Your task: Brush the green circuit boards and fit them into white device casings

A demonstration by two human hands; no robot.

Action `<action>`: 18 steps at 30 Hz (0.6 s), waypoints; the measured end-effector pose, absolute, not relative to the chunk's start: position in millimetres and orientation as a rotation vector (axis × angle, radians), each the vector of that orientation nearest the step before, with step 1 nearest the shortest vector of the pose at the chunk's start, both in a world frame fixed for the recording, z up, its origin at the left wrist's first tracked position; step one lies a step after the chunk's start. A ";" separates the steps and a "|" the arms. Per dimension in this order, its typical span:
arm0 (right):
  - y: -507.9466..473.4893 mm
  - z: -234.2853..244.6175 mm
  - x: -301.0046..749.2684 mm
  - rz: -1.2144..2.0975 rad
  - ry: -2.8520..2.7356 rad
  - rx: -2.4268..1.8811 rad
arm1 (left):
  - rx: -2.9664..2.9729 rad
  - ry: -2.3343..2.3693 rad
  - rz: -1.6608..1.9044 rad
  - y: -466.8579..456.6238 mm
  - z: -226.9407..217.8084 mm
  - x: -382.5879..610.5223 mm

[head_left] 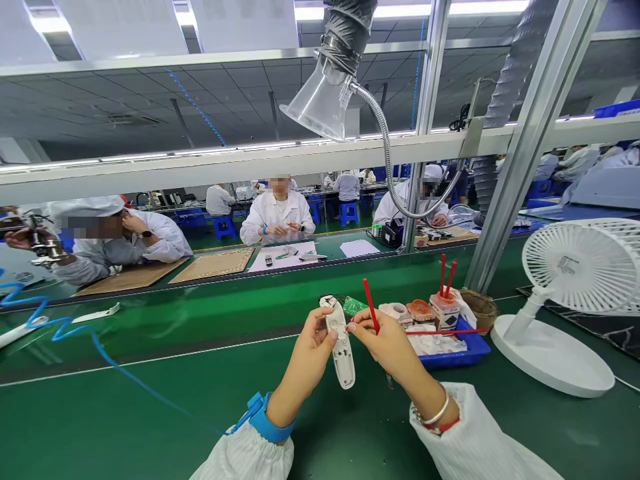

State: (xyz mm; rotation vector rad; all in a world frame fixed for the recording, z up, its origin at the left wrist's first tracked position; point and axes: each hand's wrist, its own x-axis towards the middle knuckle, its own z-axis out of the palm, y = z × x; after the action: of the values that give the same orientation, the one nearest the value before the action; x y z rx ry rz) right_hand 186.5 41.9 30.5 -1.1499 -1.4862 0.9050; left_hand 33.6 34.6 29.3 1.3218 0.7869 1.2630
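Beside a blue tray (473, 353) of tubs (421, 312), left hand (306, 353) gripping white housing (343, 363), right hand (387, 353) pinching red stick (370, 303).

One blue tray (455, 357) holds one cup (444, 308) with two red sticks (443, 273) in it, and a third red stick (445, 332) lies across the tray. Left of the tray are two hands: the right hand (390, 353) with a fourth red stick (371, 307), the left hand (305, 357) with one white casing (341, 353). One green circuit board (355, 306) shows there too. Right of the tray stand one basket (480, 310) and one fan (565, 293). Beyond the tray sit three co-workers (277, 217).
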 end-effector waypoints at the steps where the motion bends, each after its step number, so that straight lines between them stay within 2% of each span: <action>1: 41.9 28.8 185.2 0.876 -1.480 -1.156 | 1.301 0.788 1.273 33.8 28.7 35.6; 18: 35.9 22.1 179.4 0.485 -1.563 -1.211 | 1.322 0.810 1.190 31.2 19.0 43.8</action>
State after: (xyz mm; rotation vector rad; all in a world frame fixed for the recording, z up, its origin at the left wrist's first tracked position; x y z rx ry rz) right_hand 179.4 35.9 22.1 -1.2115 -1.5632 0.4849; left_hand 43.8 31.2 19.0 1.3219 0.8096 1.1899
